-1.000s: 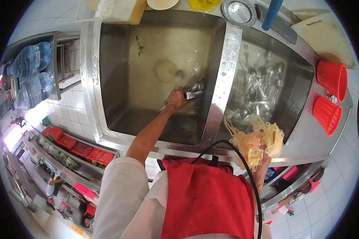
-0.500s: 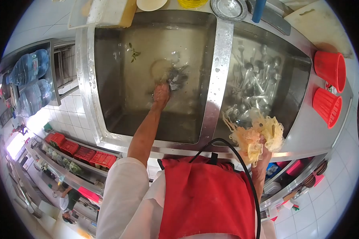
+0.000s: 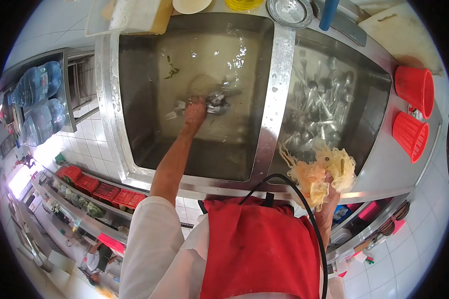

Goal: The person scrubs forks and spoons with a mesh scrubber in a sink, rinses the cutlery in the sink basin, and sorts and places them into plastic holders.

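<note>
My left hand [image 3: 195, 110] is down in the cloudy water of the left sink basin [image 3: 139, 89], its fingers closed round a bunch of forks [image 3: 217, 105]. Tines stick out on both sides of the hand, and part of the bunch is blurred by the water. A sprig of green leaves [image 3: 171, 69] floats farther up in that basin. Over the front edge of the right basin, my right hand [image 3: 330, 192] grips a pale yellow mesh scrubber [image 3: 322, 172] that hides most of the fingers. Beyond it, many forks and spoons [image 3: 322, 99] lie under water.
A steel divider [image 3: 276, 89] separates the basins. Two red plastic baskets [image 3: 413, 92] stand on the right ledge. Along the back are a metal plate [image 3: 290, 11], a knife with a wide blade [image 3: 349, 27] and a plastic container [image 3: 134, 17]. A black cable [image 3: 312, 219] crosses my apron.
My left hand has shifted slightly left and toward me in the water, and fork tines now show on its left. The scrubber hand has hardly moved.
</note>
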A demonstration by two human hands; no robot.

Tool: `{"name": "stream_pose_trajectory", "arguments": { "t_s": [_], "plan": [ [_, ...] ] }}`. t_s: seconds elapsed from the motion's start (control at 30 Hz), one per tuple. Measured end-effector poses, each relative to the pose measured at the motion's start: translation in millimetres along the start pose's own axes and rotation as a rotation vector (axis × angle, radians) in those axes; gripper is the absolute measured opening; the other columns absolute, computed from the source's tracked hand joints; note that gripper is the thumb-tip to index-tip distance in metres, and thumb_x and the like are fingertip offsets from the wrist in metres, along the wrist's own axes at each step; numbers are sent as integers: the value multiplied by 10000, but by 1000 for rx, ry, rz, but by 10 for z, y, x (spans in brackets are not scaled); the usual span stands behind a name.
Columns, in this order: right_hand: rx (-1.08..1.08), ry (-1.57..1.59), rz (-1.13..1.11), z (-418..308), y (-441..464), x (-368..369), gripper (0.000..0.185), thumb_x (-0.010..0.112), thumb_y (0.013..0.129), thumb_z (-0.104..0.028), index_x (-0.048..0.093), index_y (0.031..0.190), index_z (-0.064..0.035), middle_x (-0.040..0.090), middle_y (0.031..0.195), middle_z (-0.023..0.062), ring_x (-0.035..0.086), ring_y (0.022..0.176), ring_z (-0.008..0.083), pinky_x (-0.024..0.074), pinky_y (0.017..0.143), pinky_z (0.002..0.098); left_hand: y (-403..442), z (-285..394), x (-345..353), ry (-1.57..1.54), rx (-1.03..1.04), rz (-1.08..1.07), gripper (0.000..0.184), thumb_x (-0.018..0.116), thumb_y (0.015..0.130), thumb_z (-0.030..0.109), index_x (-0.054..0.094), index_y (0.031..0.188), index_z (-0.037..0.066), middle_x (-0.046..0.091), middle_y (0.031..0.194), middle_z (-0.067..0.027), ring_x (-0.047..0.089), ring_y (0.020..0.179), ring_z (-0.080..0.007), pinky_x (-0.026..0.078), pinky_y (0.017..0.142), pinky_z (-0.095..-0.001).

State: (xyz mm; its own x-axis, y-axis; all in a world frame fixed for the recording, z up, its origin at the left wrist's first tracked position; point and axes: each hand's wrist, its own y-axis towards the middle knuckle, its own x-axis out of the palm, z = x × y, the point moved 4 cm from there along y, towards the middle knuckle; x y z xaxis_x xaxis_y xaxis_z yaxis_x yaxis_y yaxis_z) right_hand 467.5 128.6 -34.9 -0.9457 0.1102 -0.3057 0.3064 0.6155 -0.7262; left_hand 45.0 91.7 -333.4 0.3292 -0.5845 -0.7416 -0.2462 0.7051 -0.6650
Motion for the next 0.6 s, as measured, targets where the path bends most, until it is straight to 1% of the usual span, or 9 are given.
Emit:
{"name": "stream_pose_trajectory", "arguments": {
  "t_s": [0.07,0.13,0.2,0.23,0.3,0.4,0.47,0.5,0.6],
  "plan": [
    [18,-33,-12,-15,-13,14,422,619,932,-339,567,1154,16,593,1023,59,569,885,143,467,765,288,35,-241,33,-5,101,497,453,600,810,149,536,1248,52,524,1248,-292,651,875,-390,515,835,-457],
    [14,-38,26,-60,-17,49,426,625,928,-339,566,1161,13,591,1024,59,567,888,145,465,768,285,316,-575,408,73,122,458,458,610,812,179,536,1247,56,511,1273,-279,639,927,-387,504,864,-452],
    [-12,-30,28,-40,-2,45,426,633,923,-322,574,1159,29,600,1035,76,570,885,155,474,753,290,376,-594,456,149,135,417,464,621,814,208,536,1246,61,497,1297,-266,627,978,-383,494,893,-446],
    [-40,-13,24,-45,10,52,427,641,917,-304,581,1156,44,610,1046,93,572,882,165,483,738,296,395,-572,374,51,100,188,477,628,808,209,531,1249,53,496,1304,-255,621,992,-386,499,892,-441],
    [-57,-11,8,-63,11,73,425,642,917,-302,583,1153,46,610,1049,94,572,884,166,483,738,298,447,-526,338,-43,66,-35,491,635,803,210,526,1252,46,494,1312,-244,614,1006,-390,503,890,-435],
    [-87,-42,5,-53,1,50,419,639,919,-300,587,1146,48,609,1049,93,571,883,166,484,739,303,563,-548,621,64,-40,-52,418,647,796,219,576,1161,30,562,1219,-228,614,978,-411,524,836,-441],
    [-108,-72,14,-28,27,24,416,636,921,-301,590,1141,49,609,1047,92,571,880,165,484,739,305,372,-413,463,32,265,601,287,644,801,203,624,1016,13,622,1080,-236,629,902,-438,538,745,-460],
    [-77,-62,23,13,36,-1,410,629,926,-303,593,1135,47,609,1042,89,570,870,160,483,733,302,341,-334,380,30,273,601,287,644,801,203,624,1016,13,622,1080,-236,629,902,-438,538,745,-460],
    [-39,-63,15,13,-5,-10,406,624,928,-306,595,1131,45,610,1034,83,569,850,151,481,721,296,287,-211,291,-241,224,421,232,626,801,159,609,970,1,626,986,-250,601,947,-448,509,789,-481]
  ]
}}
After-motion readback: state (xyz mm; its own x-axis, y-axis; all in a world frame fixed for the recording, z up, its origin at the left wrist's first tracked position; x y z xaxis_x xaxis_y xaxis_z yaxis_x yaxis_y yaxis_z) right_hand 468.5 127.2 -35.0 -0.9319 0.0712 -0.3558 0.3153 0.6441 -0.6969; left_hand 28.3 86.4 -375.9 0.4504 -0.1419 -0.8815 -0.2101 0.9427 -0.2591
